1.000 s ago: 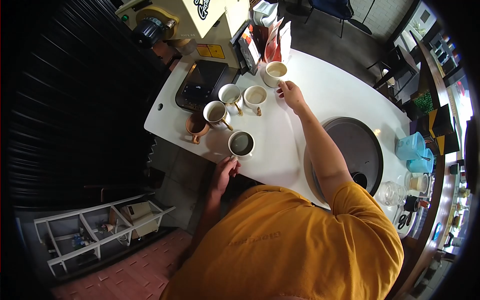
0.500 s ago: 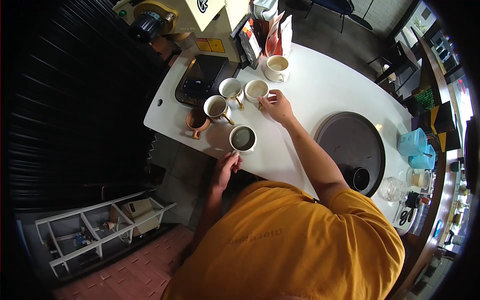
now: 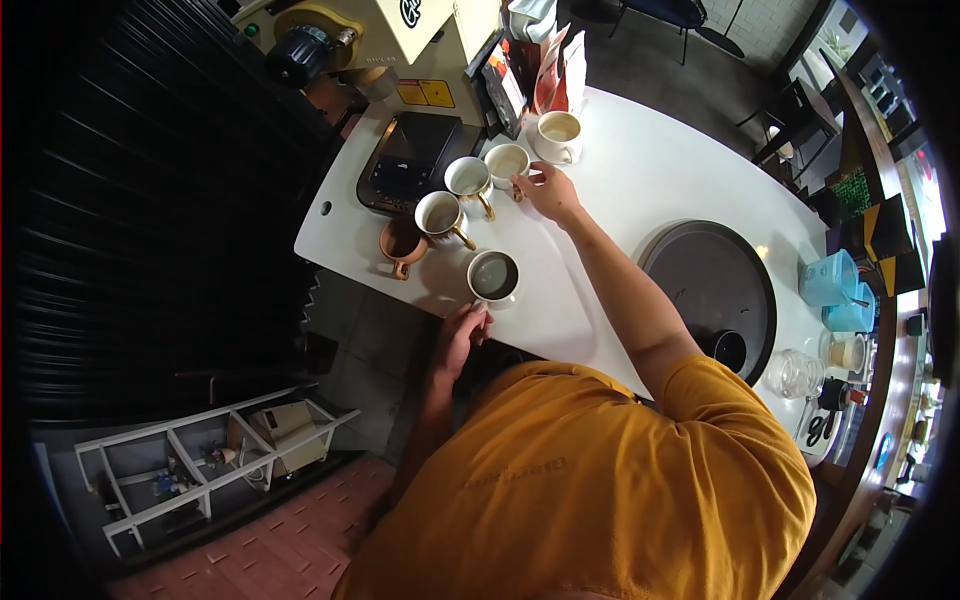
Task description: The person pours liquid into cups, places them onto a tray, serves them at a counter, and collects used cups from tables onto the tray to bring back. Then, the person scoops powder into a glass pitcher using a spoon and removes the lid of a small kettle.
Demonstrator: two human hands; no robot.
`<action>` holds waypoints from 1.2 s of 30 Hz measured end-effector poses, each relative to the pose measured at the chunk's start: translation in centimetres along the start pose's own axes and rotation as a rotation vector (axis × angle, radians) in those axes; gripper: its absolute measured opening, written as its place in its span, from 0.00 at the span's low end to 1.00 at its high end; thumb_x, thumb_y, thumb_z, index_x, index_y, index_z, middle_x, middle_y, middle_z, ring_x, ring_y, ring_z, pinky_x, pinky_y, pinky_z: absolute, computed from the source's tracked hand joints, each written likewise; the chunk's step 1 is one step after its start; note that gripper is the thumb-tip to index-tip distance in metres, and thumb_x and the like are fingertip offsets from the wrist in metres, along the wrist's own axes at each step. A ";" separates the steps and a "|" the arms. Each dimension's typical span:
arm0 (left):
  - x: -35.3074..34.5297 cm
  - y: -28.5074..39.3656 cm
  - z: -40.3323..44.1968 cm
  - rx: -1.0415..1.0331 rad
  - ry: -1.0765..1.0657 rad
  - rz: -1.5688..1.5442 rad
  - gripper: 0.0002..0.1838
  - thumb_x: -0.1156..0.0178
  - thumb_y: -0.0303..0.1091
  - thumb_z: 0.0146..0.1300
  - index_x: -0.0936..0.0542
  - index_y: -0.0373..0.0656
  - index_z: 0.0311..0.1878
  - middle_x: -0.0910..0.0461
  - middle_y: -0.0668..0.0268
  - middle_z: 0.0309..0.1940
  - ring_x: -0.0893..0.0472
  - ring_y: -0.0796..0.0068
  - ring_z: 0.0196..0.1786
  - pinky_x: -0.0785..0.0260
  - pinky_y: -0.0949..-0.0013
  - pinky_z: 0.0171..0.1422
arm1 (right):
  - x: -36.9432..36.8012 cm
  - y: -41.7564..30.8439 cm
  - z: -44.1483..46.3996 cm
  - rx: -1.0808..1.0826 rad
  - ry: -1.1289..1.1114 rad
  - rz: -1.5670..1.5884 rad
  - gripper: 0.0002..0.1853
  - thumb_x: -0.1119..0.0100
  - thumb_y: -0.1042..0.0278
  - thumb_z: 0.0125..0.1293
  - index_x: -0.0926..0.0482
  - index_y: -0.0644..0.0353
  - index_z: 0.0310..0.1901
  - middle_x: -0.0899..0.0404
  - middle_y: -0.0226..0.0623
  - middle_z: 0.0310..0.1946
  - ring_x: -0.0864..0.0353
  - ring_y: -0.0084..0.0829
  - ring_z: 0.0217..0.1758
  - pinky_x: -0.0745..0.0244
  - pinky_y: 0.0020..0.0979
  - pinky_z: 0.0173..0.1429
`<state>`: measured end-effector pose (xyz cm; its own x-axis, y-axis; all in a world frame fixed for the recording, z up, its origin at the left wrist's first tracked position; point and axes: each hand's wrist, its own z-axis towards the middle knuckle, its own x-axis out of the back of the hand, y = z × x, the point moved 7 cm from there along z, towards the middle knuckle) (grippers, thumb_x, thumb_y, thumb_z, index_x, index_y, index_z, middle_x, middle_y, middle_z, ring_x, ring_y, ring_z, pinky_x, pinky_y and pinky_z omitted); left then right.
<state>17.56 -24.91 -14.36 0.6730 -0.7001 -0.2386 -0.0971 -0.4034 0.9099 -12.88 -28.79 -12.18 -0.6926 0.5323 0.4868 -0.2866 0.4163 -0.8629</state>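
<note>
My right hand (image 3: pixel 548 192) is closed on the handle of a white cup (image 3: pixel 507 166), which stands in a row on the counter. My left hand (image 3: pixel 462 337), fingers bent together, grips the near side of another white cup (image 3: pixel 493 277) by the counter's front edge; its exact hold is partly hidden. Between the hands' cups and the scale stand two white cups with gold handles, one (image 3: pixel 469 177) behind the other (image 3: pixel 440 214). At the row's left end sits a brown cup (image 3: pixel 402 241). A cream cup (image 3: pixel 558 137) is at the far end.
A black scale (image 3: pixel 412 160) lies beside a cream-coloured machine (image 3: pixel 420 40). Packets (image 3: pixel 555 75) stand at the back. To the right are a round dark tray (image 3: pixel 700 270) bearing a small black cup (image 3: pixel 727 350), blue containers (image 3: pixel 830 280) and a clear jar (image 3: pixel 795 374).
My right hand has shifted its white cup back and slightly left, closer into the row. The left hand stays at its cup. The whole view has turned slightly.
</note>
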 end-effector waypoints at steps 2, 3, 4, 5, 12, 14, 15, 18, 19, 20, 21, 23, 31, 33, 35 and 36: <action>0.0 0.1 0.1 0.005 -0.006 0.020 0.13 0.47 0.40 0.72 0.29 0.46 0.30 0.21 0.66 0.34 0.24 0.80 0.32 0.36 0.75 0.34 | -0.2 -0.3 0.2 -0.015 -0.014 0.018 0.40 0.32 0.41 0.58 0.25 0.68 0.60 0.15 0.45 0.46 0.15 0.39 0.49 0.22 0.33 0.54; -0.1 0.1 0.1 0.006 -0.009 0.016 0.13 0.48 0.40 0.72 0.29 0.46 0.30 0.21 0.65 0.34 0.24 0.80 0.32 0.36 0.75 0.34 | -0.2 -0.5 0.2 -0.014 -0.012 0.019 0.40 0.32 0.41 0.58 0.25 0.68 0.60 0.15 0.45 0.46 0.15 0.39 0.49 0.22 0.33 0.54; -0.1 0.1 0.0 0.009 -0.011 0.012 0.13 0.48 0.39 0.72 0.29 0.46 0.30 0.21 0.65 0.34 0.25 0.80 0.32 0.36 0.75 0.34 | -0.3 -0.4 0.4 -0.012 -0.007 0.013 0.40 0.32 0.40 0.58 0.25 0.68 0.60 0.15 0.45 0.46 0.15 0.39 0.49 0.22 0.34 0.55; -0.1 0.1 0.1 0.009 -0.013 0.015 0.13 0.48 0.39 0.72 0.29 0.46 0.30 0.21 0.65 0.34 0.25 0.80 0.32 0.36 0.75 0.34 | -0.4 -0.4 0.6 -0.009 0.000 0.006 0.40 0.32 0.40 0.57 0.24 0.68 0.60 0.15 0.45 0.46 0.15 0.40 0.49 0.22 0.34 0.55; -0.5 0.5 0.1 -0.012 -0.016 -0.015 0.14 0.48 0.40 0.72 0.27 0.44 0.30 0.24 0.68 0.30 0.27 0.82 0.29 0.38 0.76 0.33 | -1.1 -0.4 1.1 -0.007 0.028 0.026 0.40 0.32 0.39 0.57 0.24 0.68 0.59 0.15 0.46 0.45 0.15 0.41 0.49 0.22 0.34 0.55; -0.5 0.6 0.1 -0.007 -0.034 -0.013 0.13 0.48 0.38 0.72 0.28 0.45 0.30 0.21 0.65 0.34 0.25 0.80 0.30 0.37 0.76 0.33 | -1.4 -0.2 1.3 -0.022 0.030 0.038 0.40 0.32 0.39 0.57 0.24 0.69 0.59 0.15 0.46 0.45 0.15 0.41 0.49 0.22 0.34 0.55; -0.5 0.5 0.2 0.003 -0.029 -0.012 0.13 0.48 0.38 0.72 0.28 0.45 0.30 0.21 0.65 0.34 0.25 0.80 0.30 0.37 0.76 0.33 | -1.5 -0.2 1.4 -0.022 0.034 0.041 0.40 0.32 0.39 0.57 0.24 0.69 0.59 0.15 0.46 0.45 0.15 0.41 0.49 0.22 0.34 0.55; -0.6 0.6 0.3 0.008 -0.028 -0.013 0.13 0.48 0.38 0.72 0.28 0.45 0.30 0.21 0.66 0.34 0.25 0.80 0.30 0.37 0.76 0.33 | -1.7 -0.3 1.3 -0.021 0.042 0.063 0.40 0.32 0.39 0.57 0.24 0.69 0.59 0.15 0.46 0.44 0.15 0.40 0.49 0.22 0.34 0.55; -0.6 0.6 0.3 0.001 -0.030 -0.020 0.13 0.48 0.39 0.72 0.28 0.45 0.30 0.21 0.66 0.34 0.25 0.80 0.30 0.37 0.76 0.33 | -1.8 -0.4 1.3 -0.019 0.049 0.058 0.41 0.32 0.39 0.57 0.24 0.69 0.59 0.15 0.46 0.44 0.15 0.41 0.49 0.22 0.34 0.55; -0.5 0.5 0.3 0.001 -0.031 -0.018 0.13 0.48 0.39 0.72 0.28 0.45 0.30 0.21 0.66 0.34 0.25 0.80 0.30 0.37 0.76 0.33 | -1.8 -0.5 1.3 -0.016 0.056 0.053 0.41 0.32 0.38 0.57 0.24 0.69 0.59 0.15 0.46 0.44 0.15 0.41 0.49 0.23 0.34 0.55; -0.4 0.4 0.4 0.003 -0.032 -0.014 0.13 0.48 0.39 0.72 0.29 0.45 0.30 0.21 0.66 0.34 0.25 0.80 0.30 0.37 0.76 0.33 | -2.0 -0.5 1.3 -0.018 0.056 0.055 0.41 0.32 0.38 0.57 0.24 0.69 0.59 0.15 0.46 0.44 0.15 0.41 0.49 0.23 0.34 0.55; -0.4 0.3 0.4 0.006 -0.033 -0.008 0.13 0.48 0.39 0.72 0.29 0.45 0.30 0.21 0.66 0.34 0.25 0.80 0.30 0.37 0.76 0.33 | -2.1 -0.6 1.4 -0.018 0.078 0.034 0.41 0.33 0.38 0.57 0.25 0.70 0.59 0.15 0.47 0.44 0.15 0.41 0.49 0.22 0.34 0.55; -0.3 0.2 0.4 0.026 -0.034 -0.010 0.13 0.48 0.39 0.72 0.29 0.44 0.30 0.21 0.64 0.35 0.26 0.79 0.31 0.37 0.75 0.34 | -2.8 -1.0 1.1 -0.051 0.075 0.054 0.42 0.34 0.38 0.58 0.29 0.70 0.61 0.15 0.47 0.43 0.15 0.41 0.50 0.22 0.34 0.55; -0.3 0.1 0.5 0.026 -0.041 -0.011 0.13 0.48 0.39 0.72 0.29 0.44 0.31 0.21 0.64 0.35 0.26 0.80 0.31 0.37 0.75 0.34 | -2.8 -1.1 1.1 -0.056 0.067 0.040 0.43 0.34 0.38 0.58 0.29 0.70 0.61 0.15 0.47 0.43 0.15 0.42 0.50 0.22 0.34 0.55; -0.3 0.2 0.5 0.025 -0.046 -0.014 0.13 0.48 0.40 0.72 0.29 0.44 0.31 0.21 0.64 0.35 0.26 0.80 0.31 0.37 0.75 0.34 | -2.9 -1.2 1.0 -0.048 0.050 0.063 0.43 0.35 0.38 0.58 0.29 0.71 0.61 0.15 0.49 0.44 0.15 0.43 0.51 0.23 0.35 0.56; -0.3 0.2 0.5 0.025 -0.053 -0.003 0.13 0.48 0.40 0.72 0.28 0.44 0.31 0.21 0.64 0.35 0.25 0.80 0.31 0.37 0.75 0.34 | -2.9 -1.1 0.8 -0.049 0.051 0.063 0.43 0.35 0.38 0.58 0.29 0.71 0.61 0.15 0.49 0.44 0.15 0.43 0.51 0.23 0.35 0.56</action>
<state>16.95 -25.07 -14.32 0.6337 -0.7287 -0.2597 -0.1134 -0.4196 0.9006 -11.12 -31.38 -12.73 -0.6736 0.5946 0.4390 -0.2097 0.4159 -0.8849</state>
